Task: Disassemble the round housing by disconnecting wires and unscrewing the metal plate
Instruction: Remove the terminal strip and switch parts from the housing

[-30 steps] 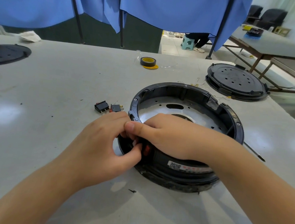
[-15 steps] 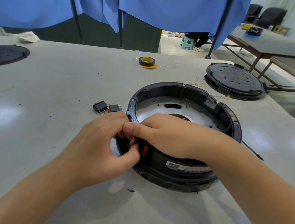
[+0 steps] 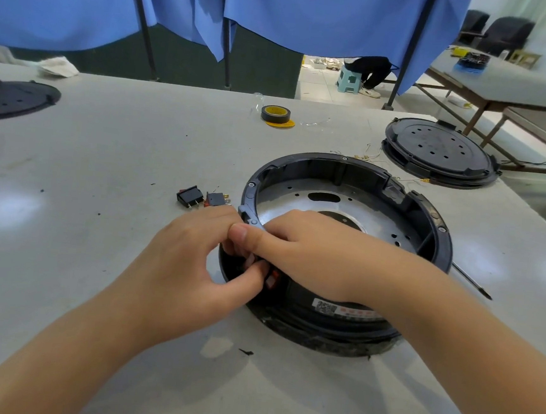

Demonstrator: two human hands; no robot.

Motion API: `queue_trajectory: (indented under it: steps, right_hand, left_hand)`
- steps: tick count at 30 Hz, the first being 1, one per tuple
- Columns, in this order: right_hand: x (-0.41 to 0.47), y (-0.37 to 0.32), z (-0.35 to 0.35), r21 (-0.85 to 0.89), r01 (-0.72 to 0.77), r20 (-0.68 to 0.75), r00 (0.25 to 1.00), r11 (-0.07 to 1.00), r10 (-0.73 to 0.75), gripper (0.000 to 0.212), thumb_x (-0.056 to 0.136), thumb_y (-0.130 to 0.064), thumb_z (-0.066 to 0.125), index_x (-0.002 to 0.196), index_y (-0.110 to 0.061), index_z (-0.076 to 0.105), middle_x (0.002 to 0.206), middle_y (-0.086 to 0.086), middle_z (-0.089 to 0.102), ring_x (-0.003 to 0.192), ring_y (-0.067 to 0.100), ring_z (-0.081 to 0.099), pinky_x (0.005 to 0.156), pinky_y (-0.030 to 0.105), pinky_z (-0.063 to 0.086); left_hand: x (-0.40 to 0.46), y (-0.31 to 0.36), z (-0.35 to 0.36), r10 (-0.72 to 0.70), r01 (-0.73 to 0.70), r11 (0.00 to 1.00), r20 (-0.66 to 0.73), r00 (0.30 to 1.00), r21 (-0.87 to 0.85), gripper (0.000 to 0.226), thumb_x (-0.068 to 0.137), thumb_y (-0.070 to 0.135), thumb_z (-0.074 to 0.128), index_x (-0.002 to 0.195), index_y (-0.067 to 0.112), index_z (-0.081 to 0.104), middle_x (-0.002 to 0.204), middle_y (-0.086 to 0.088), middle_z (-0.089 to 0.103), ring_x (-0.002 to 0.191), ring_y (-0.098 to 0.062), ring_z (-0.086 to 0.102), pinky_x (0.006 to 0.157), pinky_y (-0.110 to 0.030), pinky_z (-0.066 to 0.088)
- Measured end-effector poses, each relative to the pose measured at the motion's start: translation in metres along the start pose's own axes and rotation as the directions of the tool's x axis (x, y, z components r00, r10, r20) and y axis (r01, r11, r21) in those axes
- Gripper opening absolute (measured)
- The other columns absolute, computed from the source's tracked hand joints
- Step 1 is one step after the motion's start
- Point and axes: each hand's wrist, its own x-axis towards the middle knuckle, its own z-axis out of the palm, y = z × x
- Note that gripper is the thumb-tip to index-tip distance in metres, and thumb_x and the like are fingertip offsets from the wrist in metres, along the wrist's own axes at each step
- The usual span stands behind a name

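Observation:
A black round housing [image 3: 429, 217] lies on the grey table, with a silver metal plate [image 3: 298, 199] inside it. Both hands work at its near left wall. My left hand [image 3: 186, 272] curls its fingers and thumb around a small red switch [image 3: 272, 277] set in the wall. My right hand [image 3: 304, 252] reaches over the rim and grips the same spot, thumb pointing left. The switch is mostly hidden by the fingers. Thin wires [image 3: 368, 155] lie loose beyond the far rim.
Two loose black switches [image 3: 203, 197] lie left of the housing. A screwdriver [image 3: 471, 280] lies to its right. A black round cover [image 3: 440, 152] sits at the back right, another [image 3: 13, 100] at the far left. A tape roll [image 3: 275, 114] stands at the back.
Almost nothing has changed. Both hands stay at the housing's near left wall, with only slight finger shifts around the red switch.

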Motion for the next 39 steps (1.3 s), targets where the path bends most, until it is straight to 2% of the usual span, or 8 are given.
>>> queue_trajectory:
  steps: [5, 7, 9, 11, 21, 25, 32, 39]
  right_hand:
    - [-0.003, -0.002, -0.004, 0.039, -0.028, 0.017, 0.999, 0.999, 0.028, 0.065, 0.091, -0.068, 0.023, 0.080, -0.020, 0.065, 0.080, 0.001, 0.069, 0.078, 0.016, 0.065, 0.081, 0.038, 0.050]
    - [-0.007, -0.003, -0.007, 0.024, -0.045, 0.013, 0.999, 0.999, 0.045, 0.047, 0.100, -0.047, 0.025, 0.072, -0.021, 0.053, 0.077, -0.001, 0.060, 0.074, 0.012, 0.055, 0.069, 0.027, 0.040]
    - [-0.008, 0.000, -0.009, 0.083, -0.113, -0.019, 0.993, 0.990, 0.115, 0.035, 0.102, -0.020, 0.030, 0.068, -0.023, 0.030, 0.075, -0.001, 0.042, 0.067, 0.013, 0.040, 0.061, 0.029, 0.026]
    - [-0.008, -0.001, -0.010, 0.070, -0.144, -0.002, 0.990, 0.987, 0.144, 0.035, 0.100, -0.010, 0.030, 0.067, -0.022, 0.023, 0.075, 0.000, 0.034, 0.070, 0.020, 0.037, 0.064, 0.031, 0.026]
    - [-0.007, -0.006, -0.009, -0.099, -0.055, 0.045, 0.997, 0.994, 0.059, 0.035, 0.099, -0.016, 0.030, 0.064, -0.016, 0.032, 0.066, 0.005, 0.035, 0.060, 0.018, 0.029, 0.055, 0.033, 0.026]
    - [-0.009, -0.007, -0.010, -0.098, -0.050, 0.054, 0.997, 0.994, 0.056, 0.036, 0.099, -0.021, 0.030, 0.063, -0.017, 0.033, 0.065, 0.004, 0.036, 0.059, 0.018, 0.030, 0.053, 0.032, 0.025]
    - [-0.012, -0.007, -0.009, -0.049, -0.058, 0.028, 0.998, 0.997, 0.060, 0.038, 0.096, -0.029, 0.028, 0.059, -0.020, 0.031, 0.060, -0.001, 0.032, 0.054, 0.015, 0.028, 0.052, 0.030, 0.024]
    - [-0.013, -0.009, -0.010, -0.114, -0.027, 0.060, 0.998, 0.993, 0.034, 0.035, 0.098, -0.015, 0.028, 0.063, -0.015, 0.026, 0.063, 0.003, 0.028, 0.056, 0.017, 0.022, 0.051, 0.031, 0.018]
  left_hand:
    - [0.000, 0.000, 0.000, -0.006, 0.004, 0.999, -0.037, 0.999, -0.035, 0.023, 0.077, 0.036, 0.057, 0.074, 0.014, 0.063, 0.072, 0.002, 0.060, 0.073, -0.019, 0.059, 0.068, -0.037, 0.046]
    - [0.001, -0.001, 0.000, -0.010, 0.009, 0.999, -0.046, 0.999, -0.041, 0.022, 0.076, 0.037, 0.058, 0.074, 0.015, 0.062, 0.072, 0.007, 0.059, 0.074, -0.016, 0.058, 0.068, -0.030, 0.045]
    - [0.001, -0.001, 0.000, -0.013, 0.011, 0.999, -0.050, 0.999, -0.049, 0.021, 0.076, 0.037, 0.059, 0.072, 0.017, 0.060, 0.071, 0.009, 0.058, 0.073, -0.014, 0.058, 0.068, -0.026, 0.044]
    - [0.001, -0.001, 0.000, -0.012, 0.010, 0.999, -0.049, 0.999, -0.047, 0.021, 0.076, 0.037, 0.059, 0.072, 0.017, 0.059, 0.071, 0.008, 0.058, 0.073, -0.015, 0.057, 0.067, -0.027, 0.044]
    - [0.000, -0.001, -0.001, 0.020, -0.020, 1.000, -0.027, 0.999, 0.002, 0.019, 0.076, 0.032, 0.055, 0.071, 0.013, 0.055, 0.071, 0.005, 0.052, 0.072, -0.017, 0.052, 0.066, -0.034, 0.043]
    - [0.000, 0.001, -0.004, 0.004, -0.005, 0.999, -0.036, 0.999, -0.040, 0.016, 0.075, 0.033, 0.056, 0.069, 0.018, 0.057, 0.068, 0.008, 0.055, 0.071, -0.012, 0.055, 0.069, -0.021, 0.043]
    - [0.003, -0.011, -0.023, -0.246, 0.157, 0.901, -0.180, 0.952, -0.404, 0.023, 0.072, 0.038, 0.061, 0.074, 0.016, 0.069, 0.066, -0.001, 0.071, 0.063, -0.011, 0.067, 0.065, -0.015, 0.050]
    - [0.010, -0.032, -0.013, -0.430, 0.312, 0.892, -0.402, 0.808, -0.328, 0.017, 0.090, 0.029, 0.067, 0.074, 0.023, 0.067, 0.069, 0.012, 0.071, 0.059, -0.003, 0.064, 0.056, -0.007, 0.044]
